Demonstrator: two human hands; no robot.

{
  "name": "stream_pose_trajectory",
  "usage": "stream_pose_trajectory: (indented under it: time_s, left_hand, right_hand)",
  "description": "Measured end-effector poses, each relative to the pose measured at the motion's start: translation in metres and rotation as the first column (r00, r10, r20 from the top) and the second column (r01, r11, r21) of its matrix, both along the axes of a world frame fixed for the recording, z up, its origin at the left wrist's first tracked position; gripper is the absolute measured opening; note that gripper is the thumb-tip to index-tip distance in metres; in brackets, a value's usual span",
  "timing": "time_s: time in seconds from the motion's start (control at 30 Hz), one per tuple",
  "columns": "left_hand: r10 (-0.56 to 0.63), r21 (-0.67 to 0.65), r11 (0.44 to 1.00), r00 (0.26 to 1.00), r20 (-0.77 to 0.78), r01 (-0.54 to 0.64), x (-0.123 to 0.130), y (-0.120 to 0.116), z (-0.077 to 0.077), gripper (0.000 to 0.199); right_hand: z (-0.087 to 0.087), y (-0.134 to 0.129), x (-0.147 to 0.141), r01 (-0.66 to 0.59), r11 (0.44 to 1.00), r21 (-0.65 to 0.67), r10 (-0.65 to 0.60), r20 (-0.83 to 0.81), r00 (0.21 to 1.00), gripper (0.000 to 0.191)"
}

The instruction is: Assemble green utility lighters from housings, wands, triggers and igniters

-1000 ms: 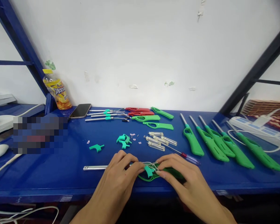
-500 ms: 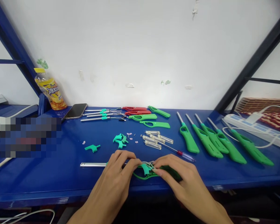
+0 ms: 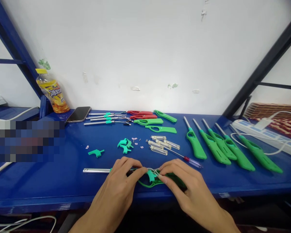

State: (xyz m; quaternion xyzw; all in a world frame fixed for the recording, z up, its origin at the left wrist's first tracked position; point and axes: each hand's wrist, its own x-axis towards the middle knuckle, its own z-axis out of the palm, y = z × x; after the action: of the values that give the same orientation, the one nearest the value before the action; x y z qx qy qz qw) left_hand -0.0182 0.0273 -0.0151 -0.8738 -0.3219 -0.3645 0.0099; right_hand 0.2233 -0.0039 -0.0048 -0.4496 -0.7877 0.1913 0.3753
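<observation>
An opened green lighter shell (image 3: 146, 185) lies near the table's front edge, with a metal tube (image 3: 96, 170) pointing left from it. A teal trigger piece (image 3: 150, 175) and thin white wires (image 3: 156, 172) show inside the shell. My left hand (image 3: 120, 183) grips the shell and tube end, thumb and fingers closed round them. The fingers of my right hand (image 3: 186, 181) are pinched at the wires over the shell's middle; the fingertips partly hide what they hold.
Beyond my hands lie teal triggers (image 3: 96, 153), clear tanks (image 3: 158, 150), a screwdriver (image 3: 192, 162), tubes with wires (image 3: 99, 123) and red and green shells (image 3: 161, 129). Several green lighters (image 3: 196, 144) lie right. A phone (image 3: 79, 114) and bottle (image 3: 53, 92) stand back left.
Both hands keep nearly the same place and hold. The view has shifted very slightly; nothing else has visibly moved.
</observation>
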Motion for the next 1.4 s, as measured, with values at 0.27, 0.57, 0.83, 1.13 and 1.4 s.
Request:
stream_pose_trajectory:
  time_s: [0.27, 0.57, 0.83, 1.13, 1.4]
  left_hand:
    - [-0.017, 0.013, 1.000, 1.000, 0.023, 0.016, 0.000, -0.001, 0.002, 0.046]
    - [-0.053, -0.105, 0.993, 0.997, 0.047, 0.058, 0.001, -0.013, 0.009, 0.034]
    - [-0.069, -0.042, 0.997, 0.998, -0.001, 0.069, 0.004, -0.013, 0.012, 0.018]
    - [-0.075, 0.045, 0.996, 0.997, -0.021, 0.076, 0.003, -0.012, 0.010, 0.022]
    - [-0.069, 0.056, 0.996, 0.998, -0.008, 0.070, 0.005, -0.012, 0.010, 0.020]
  right_hand:
    - [-0.001, 0.001, 0.000, -0.011, 0.999, 0.038, 0.011, 0.008, 1.000, 0.010]
    - [0.002, 0.000, 0.002, -0.028, 0.999, 0.021, 0.028, 0.020, 0.999, 0.012]
    - [0.004, 0.000, 0.003, -0.062, 0.998, 0.017, 0.060, 0.064, 0.996, 0.013]
    - [0.003, -0.002, 0.003, -0.076, 0.996, 0.054, 0.070, 0.114, 0.991, 0.013]
    - [0.004, -0.002, 0.002, -0.088, 0.982, 0.164, 0.053, 0.203, 0.978, 0.014]
